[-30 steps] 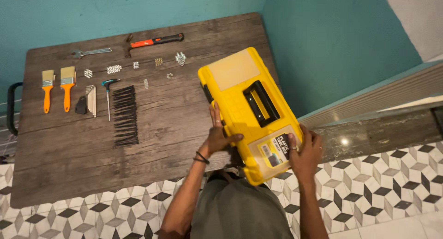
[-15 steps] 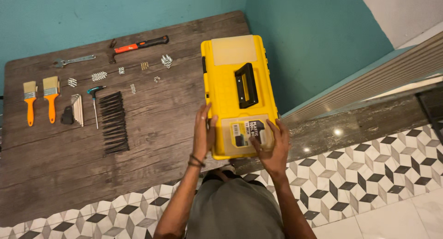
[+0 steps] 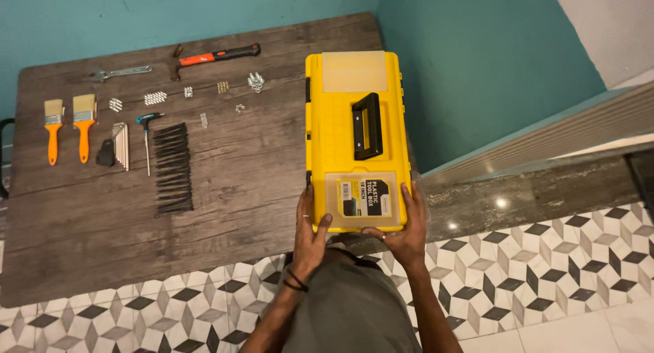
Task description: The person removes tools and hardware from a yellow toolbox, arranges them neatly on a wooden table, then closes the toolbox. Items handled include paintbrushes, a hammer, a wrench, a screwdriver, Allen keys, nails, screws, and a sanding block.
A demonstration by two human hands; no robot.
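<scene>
From the head camera, a yellow toolbox lies closed on the right end of a dark wooden table, its long side running away from the person. Its lid carries a black handle, a pale clear compartment cover at the far end and a second cover with a paper label at the near end; what is inside cannot be seen.

The left hand clasps the near left corner, fingers spread up the side and thumb on the near edge. The right hand grips the near right corner, fingers wrapped up the side, thumb curled under the front.

The box's near end sits at the table's front edge, its right side close to the table's right edge and the teal wall. Bare wood lies open to its left, up to a row of black screws, a hex key set, two orange-handled brushes, a hammer and a wrench.

Since a second ago the box has swung from a slant to square with the table, and both hands have slid to its near corners.
</scene>
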